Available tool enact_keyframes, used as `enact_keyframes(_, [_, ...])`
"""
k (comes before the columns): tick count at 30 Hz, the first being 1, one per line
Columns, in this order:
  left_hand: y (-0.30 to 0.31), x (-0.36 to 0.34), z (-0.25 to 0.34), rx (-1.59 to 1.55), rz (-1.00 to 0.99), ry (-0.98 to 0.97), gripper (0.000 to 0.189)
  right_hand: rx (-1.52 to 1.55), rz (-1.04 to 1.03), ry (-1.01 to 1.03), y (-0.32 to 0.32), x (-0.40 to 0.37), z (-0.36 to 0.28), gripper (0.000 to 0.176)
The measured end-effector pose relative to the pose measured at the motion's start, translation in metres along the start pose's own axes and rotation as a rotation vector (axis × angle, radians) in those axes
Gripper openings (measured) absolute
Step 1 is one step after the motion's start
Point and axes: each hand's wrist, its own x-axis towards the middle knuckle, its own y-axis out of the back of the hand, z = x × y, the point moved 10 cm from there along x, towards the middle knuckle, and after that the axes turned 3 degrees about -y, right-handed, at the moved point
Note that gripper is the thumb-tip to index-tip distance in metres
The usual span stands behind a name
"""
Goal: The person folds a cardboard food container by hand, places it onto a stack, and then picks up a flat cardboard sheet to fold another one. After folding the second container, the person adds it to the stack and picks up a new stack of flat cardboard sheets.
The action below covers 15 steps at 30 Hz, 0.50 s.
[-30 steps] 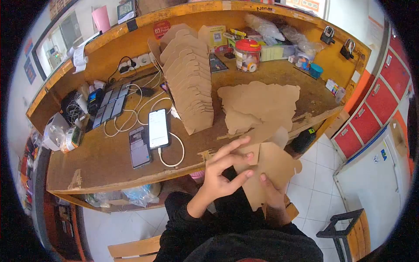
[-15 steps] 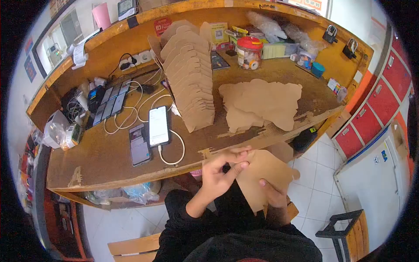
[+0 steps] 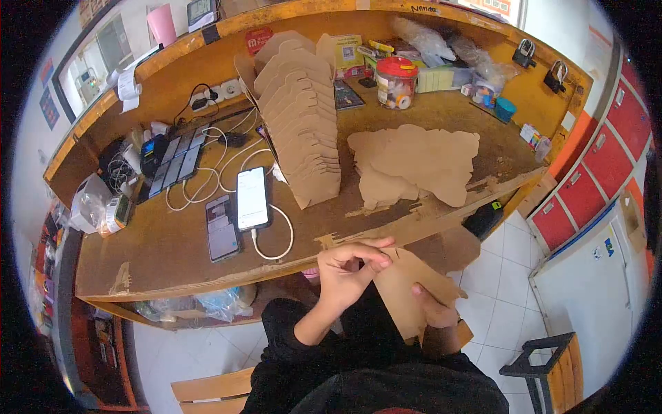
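A brown cardboard piece (image 3: 407, 279) with a folded panel hangs over my lap, in front of the desk edge. My left hand (image 3: 355, 270) pinches its upper left corner between thumb and fingers. At its right side my right hand (image 3: 438, 310) grips the card, thumb on top and the other fingers hidden beneath. Beyond, on the desk, lies a pile of flat cardboard cutouts (image 3: 441, 162). To the left of that pile stands a tall nested stack of folded cardboard pieces (image 3: 300, 124).
The wooden desk (image 3: 158, 255) holds a lit phone (image 3: 252, 196) on a white cable, another phone (image 3: 222, 231), more phones at the left and a red-lidded jar (image 3: 396, 83). A stool (image 3: 562, 366) stands at lower right, near red lockers (image 3: 576, 196).
The cardboard between my hands has changed shape, with its right part folded or tilted, and a wide flap now shows behind it. My hands stay in nearly the same place. The view has shifted slightly.
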Motion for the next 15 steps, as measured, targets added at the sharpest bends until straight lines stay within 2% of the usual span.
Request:
enact_keyframes(1, [-0.004, -0.001, 0.001, 0.005, -0.041, -0.028, 0.04, -0.002, 0.001, -0.002, -0.001, 0.002, 0.003, 0.047])
enact_keyframes(2, [-0.008, 0.0, -0.002, 0.002, -0.04, -0.025, 0.04, 0.146, 0.057, 0.053, 0.003, 0.003, 0.002, 0.043])
enact_keyframes(3, [-0.014, 0.008, 0.005, -0.015, 0.008, -0.08, 0.06, 0.295, 0.113, 0.107, 0.007, 0.003, 0.0, 0.039])
enact_keyframes(4, [-0.015, 0.011, 0.012, -0.031, 0.056, -0.137, 0.081, 0.294, 0.114, 0.103, 0.004, 0.006, -0.004, 0.039])
enact_keyframes(5, [-0.027, 0.004, -0.018, -0.052, -0.146, 0.101, 0.102, 0.409, 0.14, 0.093, 0.003, 0.011, -0.009, 0.042])
enact_keyframes(6, [-0.029, 0.003, -0.021, -0.053, -0.144, 0.102, 0.102, 0.525, 0.166, 0.083, 0.003, 0.014, -0.011, 0.045])
enact_keyframes(7, [-0.031, 0.002, -0.031, -0.208, -0.118, 0.192, 0.097, 0.525, 0.165, 0.083, 0.002, 0.016, -0.006, 0.045])
enact_keyframes(8, [-0.034, 0.0, -0.039, -0.362, -0.091, 0.281, 0.092, 0.449, 0.215, 0.003, 0.004, 0.02, 0.01, 0.046])
enact_keyframes(9, [-0.034, -0.001, -0.041, -0.386, -0.085, 0.336, 0.088, 0.373, 0.265, -0.076, 0.006, 0.021, 0.023, 0.047])
enact_keyframes(10, [-0.032, 0.0, -0.04, -0.384, -0.085, 0.335, 0.088, 0.374, 0.264, -0.076, 0.004, 0.023, 0.022, 0.047])
enact_keyframes(12, [-0.018, 0.005, -0.032, -0.042, -0.054, 0.246, 0.089, 0.27, 0.377, -0.054, 0.011, 0.024, 0.016, 0.044])
enact_keyframes(13, [-0.014, 0.005, -0.031, -0.042, -0.056, 0.25, 0.089, 0.271, 0.38, -0.056, 0.016, 0.027, 0.011, 0.044])
enact_keyframes(15, [-0.022, 0.008, 0.014, 0.599, -0.225, -0.252, 0.081, 0.461, 0.354, -0.216, 0.023, 0.031, 0.018, 0.042])
